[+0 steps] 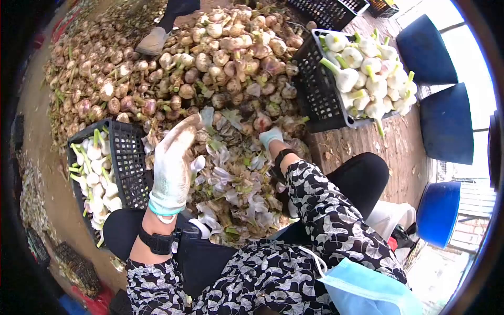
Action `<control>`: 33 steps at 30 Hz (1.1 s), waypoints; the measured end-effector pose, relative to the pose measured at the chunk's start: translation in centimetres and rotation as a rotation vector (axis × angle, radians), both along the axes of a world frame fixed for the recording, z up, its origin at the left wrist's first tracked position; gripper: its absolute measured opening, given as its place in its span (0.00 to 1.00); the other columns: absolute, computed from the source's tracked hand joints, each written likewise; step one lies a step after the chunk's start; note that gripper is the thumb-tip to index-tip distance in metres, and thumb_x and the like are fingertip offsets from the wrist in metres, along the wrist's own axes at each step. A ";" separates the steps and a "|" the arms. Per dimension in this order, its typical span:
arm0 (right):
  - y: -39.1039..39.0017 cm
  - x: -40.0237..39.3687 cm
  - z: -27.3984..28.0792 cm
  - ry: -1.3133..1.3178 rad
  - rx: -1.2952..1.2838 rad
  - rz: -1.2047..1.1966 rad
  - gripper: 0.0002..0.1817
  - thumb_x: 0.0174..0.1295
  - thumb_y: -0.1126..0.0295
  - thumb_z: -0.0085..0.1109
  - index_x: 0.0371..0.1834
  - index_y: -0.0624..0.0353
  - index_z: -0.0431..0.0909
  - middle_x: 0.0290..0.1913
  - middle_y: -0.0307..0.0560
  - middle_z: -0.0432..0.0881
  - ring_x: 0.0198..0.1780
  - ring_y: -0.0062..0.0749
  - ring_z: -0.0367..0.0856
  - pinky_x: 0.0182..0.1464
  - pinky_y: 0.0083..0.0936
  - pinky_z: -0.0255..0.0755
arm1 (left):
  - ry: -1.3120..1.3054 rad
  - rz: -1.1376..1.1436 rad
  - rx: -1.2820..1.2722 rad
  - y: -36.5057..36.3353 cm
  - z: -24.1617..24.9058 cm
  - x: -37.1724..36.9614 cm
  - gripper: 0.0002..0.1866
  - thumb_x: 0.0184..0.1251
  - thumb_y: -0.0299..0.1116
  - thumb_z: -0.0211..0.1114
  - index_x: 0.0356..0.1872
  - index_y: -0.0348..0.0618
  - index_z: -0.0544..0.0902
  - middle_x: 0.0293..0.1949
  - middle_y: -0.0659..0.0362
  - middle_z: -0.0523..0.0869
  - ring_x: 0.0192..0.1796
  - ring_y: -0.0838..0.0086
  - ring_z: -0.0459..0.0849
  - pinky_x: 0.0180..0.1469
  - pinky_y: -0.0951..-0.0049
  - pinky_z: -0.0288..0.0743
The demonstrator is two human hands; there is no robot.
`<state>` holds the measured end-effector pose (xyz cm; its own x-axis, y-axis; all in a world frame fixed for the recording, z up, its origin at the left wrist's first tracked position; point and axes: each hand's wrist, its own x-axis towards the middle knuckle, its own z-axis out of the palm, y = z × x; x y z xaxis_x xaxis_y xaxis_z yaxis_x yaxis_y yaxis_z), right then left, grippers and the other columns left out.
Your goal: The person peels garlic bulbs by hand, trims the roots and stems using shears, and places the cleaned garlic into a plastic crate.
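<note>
My left hand point(176, 157), in a white glove with a teal cuff, is raised over loose garlic skins point(231, 184), fingers spread and soiled at the tips. A pale skin or clove shows beside its thumb. My right hand point(271, 137), also gloved, reaches down to the edge of the pile of unpeeled garlic bulbs point(210, 58); its fingers are mostly hidden. Just beyond it lies a reddish bulb point(262, 123). Left of my left hand, a black crate point(128, 163) holds cleaned white garlic. Another black crate point(320, 84) at the upper right is heaped with white bulbs with green stems.
Blue tubs point(440, 212) stand along the right side. At the top, another person's shoe point(152, 42) rests on the pile. More black crates point(328, 13) are at the top right. My knees flank the skins, and a blue face mask point(367, 289) hangs at the lower right.
</note>
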<state>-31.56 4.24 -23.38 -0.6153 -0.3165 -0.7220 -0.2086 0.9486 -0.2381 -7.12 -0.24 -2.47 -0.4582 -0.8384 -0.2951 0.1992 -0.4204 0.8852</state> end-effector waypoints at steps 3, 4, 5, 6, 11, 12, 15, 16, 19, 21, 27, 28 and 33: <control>1.3 -1.4 -1.0 0.083 -0.057 0.306 0.23 0.53 0.61 0.59 0.48 0.65 0.77 0.54 0.63 0.77 0.58 0.55 0.74 0.51 0.36 0.72 | -0.023 -0.020 -0.016 0.1 0.5 -0.2 0.19 0.67 0.36 0.55 0.56 0.40 0.77 0.49 0.64 0.81 0.41 0.87 0.77 0.28 0.88 0.69; 1.1 -2.9 -1.2 -0.005 -0.017 0.426 0.20 0.54 0.61 0.56 0.46 0.64 0.78 0.52 0.64 0.78 0.58 0.55 0.73 0.51 0.37 0.72 | -0.077 0.000 -0.040 0.2 0.9 -0.3 0.18 0.67 0.35 0.55 0.55 0.38 0.77 0.48 0.63 0.81 0.40 0.87 0.77 0.27 0.88 0.68; 1.7 -5.9 -6.8 -0.049 -0.055 0.761 0.20 0.54 0.63 0.54 0.46 0.64 0.78 0.47 0.64 0.80 0.54 0.56 0.77 0.50 0.39 0.72 | -0.083 0.032 -0.056 0.1 1.1 -0.2 0.18 0.68 0.34 0.54 0.54 0.35 0.77 0.48 0.61 0.82 0.41 0.85 0.77 0.27 0.87 0.69; 0.6 -4.7 -3.1 0.029 -0.020 0.502 0.20 0.57 0.61 0.53 0.48 0.62 0.77 0.48 0.61 0.80 0.53 0.53 0.77 0.51 0.40 0.72 | -0.132 0.084 -0.149 0.0 1.4 0.0 0.18 0.68 0.34 0.53 0.54 0.34 0.77 0.47 0.60 0.82 0.41 0.83 0.78 0.30 0.85 0.71; -3.9 -0.1 3.3 0.352 -0.616 0.472 0.15 0.52 0.66 0.55 0.43 0.58 0.78 0.45 0.59 0.80 0.48 0.54 0.78 0.49 0.40 0.72 | 0.069 0.369 -0.167 -1.4 1.2 1.5 0.20 0.71 0.37 0.50 0.56 0.31 0.74 0.51 0.53 0.81 0.55 0.70 0.77 0.58 0.70 0.69; -5.3 1.6 4.3 0.320 -0.578 0.707 0.14 0.52 0.66 0.55 0.41 0.56 0.79 0.42 0.58 0.80 0.46 0.54 0.78 0.49 0.41 0.72 | 0.077 0.386 -0.090 -1.4 2.0 1.6 0.19 0.70 0.36 0.51 0.55 0.32 0.75 0.51 0.53 0.81 0.55 0.69 0.77 0.59 0.69 0.69; -8.4 6.5 3.3 0.243 -0.602 1.149 0.19 0.50 0.67 0.57 0.49 0.53 0.78 0.48 0.50 0.80 0.51 0.46 0.77 0.51 0.37 0.73 | 0.056 0.422 -0.092 -1.8 0.7 2.0 0.19 0.70 0.35 0.51 0.56 0.33 0.75 0.50 0.53 0.81 0.52 0.69 0.79 0.57 0.68 0.70; -9.5 8.3 2.7 0.197 -0.562 1.283 0.26 0.51 0.66 0.57 0.58 0.51 0.73 0.54 0.50 0.76 0.57 0.45 0.73 0.57 0.38 0.68 | 0.031 0.385 -0.093 -1.8 0.2 2.4 0.18 0.70 0.34 0.51 0.56 0.33 0.75 0.50 0.53 0.81 0.51 0.68 0.79 0.58 0.68 0.70; -9.9 13.2 -1.6 0.298 -0.420 1.385 0.34 0.56 0.60 0.53 0.69 0.50 0.61 0.69 0.54 0.60 0.70 0.51 0.57 0.69 0.53 0.47 | 0.067 0.445 0.016 -1.4 1.2 2.2 0.18 0.68 0.30 0.53 0.54 0.28 0.75 0.51 0.52 0.80 0.55 0.70 0.77 0.60 0.72 0.67; -8.4 15.1 -0.9 0.172 -0.214 1.508 0.35 0.58 0.58 0.50 0.71 0.49 0.57 0.73 0.55 0.53 0.73 0.51 0.53 0.71 0.57 0.40 | 0.075 0.455 0.027 -1.4 1.4 2.8 0.18 0.68 0.30 0.53 0.54 0.28 0.75 0.51 0.52 0.80 0.54 0.70 0.77 0.60 0.71 0.67; 2.7 17.8 -2.5 0.023 -0.303 1.544 0.38 0.52 0.55 0.60 0.67 0.52 0.62 0.69 0.55 0.58 0.67 0.56 0.59 0.65 0.48 0.58 | 0.033 0.405 -0.022 -1.4 1.2 4.8 0.20 0.70 0.32 0.50 0.56 0.28 0.72 0.54 0.49 0.79 0.57 0.65 0.77 0.61 0.66 0.68; 5.2 17.8 -2.0 -0.108 -0.300 1.463 0.35 0.52 0.57 0.58 0.66 0.55 0.64 0.67 0.56 0.62 0.65 0.54 0.62 0.61 0.47 0.64 | 0.055 0.398 -0.002 -1.2 1.3 5.0 0.20 0.70 0.33 0.51 0.56 0.28 0.72 0.54 0.49 0.79 0.56 0.65 0.78 0.60 0.65 0.69; 9.4 17.6 -0.5 -0.594 0.178 1.768 0.34 0.53 0.56 0.54 0.66 0.56 0.65 0.67 0.60 0.62 0.63 0.50 0.69 0.58 0.45 0.69 | 0.037 0.371 -0.082 -0.5 1.7 4.6 0.21 0.69 0.34 0.51 0.57 0.29 0.73 0.51 0.49 0.81 0.52 0.65 0.79 0.56 0.64 0.71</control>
<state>-13.99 13.63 -23.86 0.6080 -0.1310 -0.7831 -0.7876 -0.2244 -0.5739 -2.51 -0.72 -0.74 -0.1283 -0.9695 -0.2089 0.3566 -0.2416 0.9025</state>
